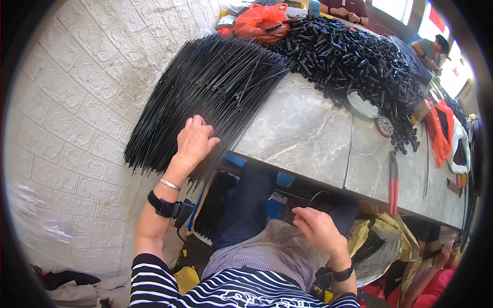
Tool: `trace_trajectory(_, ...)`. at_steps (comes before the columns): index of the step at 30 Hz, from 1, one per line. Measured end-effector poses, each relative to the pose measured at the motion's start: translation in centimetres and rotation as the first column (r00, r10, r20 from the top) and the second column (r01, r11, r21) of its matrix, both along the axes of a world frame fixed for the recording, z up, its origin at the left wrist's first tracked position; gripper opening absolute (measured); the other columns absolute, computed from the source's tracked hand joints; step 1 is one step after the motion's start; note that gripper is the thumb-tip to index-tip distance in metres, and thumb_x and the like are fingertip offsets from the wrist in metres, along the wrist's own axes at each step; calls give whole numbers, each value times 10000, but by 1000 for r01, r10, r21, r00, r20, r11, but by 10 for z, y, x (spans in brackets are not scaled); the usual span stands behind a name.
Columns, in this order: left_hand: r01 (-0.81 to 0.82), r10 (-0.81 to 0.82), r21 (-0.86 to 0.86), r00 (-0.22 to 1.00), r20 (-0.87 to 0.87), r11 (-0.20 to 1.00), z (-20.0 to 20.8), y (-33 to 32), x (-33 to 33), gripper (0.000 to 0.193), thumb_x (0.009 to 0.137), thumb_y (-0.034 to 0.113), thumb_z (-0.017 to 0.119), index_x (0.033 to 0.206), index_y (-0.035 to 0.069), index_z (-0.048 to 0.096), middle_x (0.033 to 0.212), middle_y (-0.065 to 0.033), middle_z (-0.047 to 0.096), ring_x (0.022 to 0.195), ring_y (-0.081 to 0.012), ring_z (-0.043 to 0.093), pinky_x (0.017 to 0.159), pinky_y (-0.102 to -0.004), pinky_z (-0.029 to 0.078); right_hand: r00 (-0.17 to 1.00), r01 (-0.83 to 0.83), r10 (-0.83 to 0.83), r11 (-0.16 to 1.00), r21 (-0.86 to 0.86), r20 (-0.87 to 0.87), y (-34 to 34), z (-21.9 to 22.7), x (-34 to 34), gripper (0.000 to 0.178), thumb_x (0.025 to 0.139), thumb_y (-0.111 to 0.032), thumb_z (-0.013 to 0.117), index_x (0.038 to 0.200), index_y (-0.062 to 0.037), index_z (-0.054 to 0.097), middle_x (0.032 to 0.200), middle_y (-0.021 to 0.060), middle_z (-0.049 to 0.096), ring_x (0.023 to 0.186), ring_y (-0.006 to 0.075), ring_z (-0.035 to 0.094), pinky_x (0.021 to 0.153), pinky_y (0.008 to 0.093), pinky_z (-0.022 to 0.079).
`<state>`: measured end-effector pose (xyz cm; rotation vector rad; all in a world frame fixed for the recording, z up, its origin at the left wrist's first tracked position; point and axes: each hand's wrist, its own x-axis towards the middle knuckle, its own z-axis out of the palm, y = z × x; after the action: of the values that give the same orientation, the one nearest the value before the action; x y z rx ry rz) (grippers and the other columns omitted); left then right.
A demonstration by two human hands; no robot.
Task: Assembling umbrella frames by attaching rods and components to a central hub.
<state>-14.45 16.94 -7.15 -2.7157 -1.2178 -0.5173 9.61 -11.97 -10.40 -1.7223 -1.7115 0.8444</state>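
Head view: a striped shirt of black and white knit is seen nearest, and above it the lap is covered by a finely checked cloth. Over this cloth the right hand is held, its fingers loosely bent and slightly apart. Beside it, a crinkled gold and silver bag is filled with thin dark pieces. Farther up, the left hand is placed over the near part of a broad bundle of black rods, its fingers curled and its thumb apart; whether a rod is gripped cannot be told. The slender, straight rods are spread at the left end of a grey marble-patterned tabletop, next to a white brick-textured wall. Red-handled pliers are laid across the table's near edge. Beyond, a round dish is set against a heap of short black tubes. Behind the rods, a glossy red bag is crumpled.

White lettering is borne by the shirt, bent and cut off by the lower edge. The far co-worker is cropped at the top, and the rods' near ends are partly hidden by the left forearm.
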Motion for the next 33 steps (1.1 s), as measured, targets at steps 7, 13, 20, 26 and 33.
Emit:
trace_trajectory(7,-152,157,-215,988,5,965,-3,5,2,246,740,218,758,783,7,640,704,-134,632,688,-348,638,640,-446,502,1000,-11,11,1000,-26,15,5,-2,-2,279,834,-116,610,1091,-6,604,906,156,641,814,324,636,707,383,508)
trace_trajectory(13,-12,-8,-222,996,-89,975,-6,18,2,263,757,205,701,777,-14,555,734,-176,648,716,-383,642,647,-466,506,1000,-12,11,999,44,26,9,2,-5,262,849,-125,614,1087,-18,585,860,159,619,779,350,621,672,417,507)
trace_trajectory(20,-17,-11,-175,987,-161,984,-7,19,3,258,805,228,612,835,-21,550,773,-216,653,747,-416,631,668,-469,513,999,-25,23,997,68,27,22,10,-11,264,853,-127,611,1092,-19,583,869,161,622,788,357,621,680,412,503)
trace_trajectory(26,22,5,-538,999,48,843,10,21,-4,320,870,164,593,1069,-65,493,710,-179,617,654,-274,647,579,-396,531,970,17,-11,1000,24,-243,57,16,-12,294,883,-106,590,1160,-8,581,964,156,659,818,263,659,706,342,519)
trace_trajectory(33,331,388,-942,862,327,57,33,2,-1,483,943,83,486,1357,-109,329,1094,-172,567,921,-184,603,766,-341,587,459,147,-218,975,-168,-861,151,-4,-67,395,942,-169,547,1230,97,500,1020,142,642,859,184,647,722,283,549)
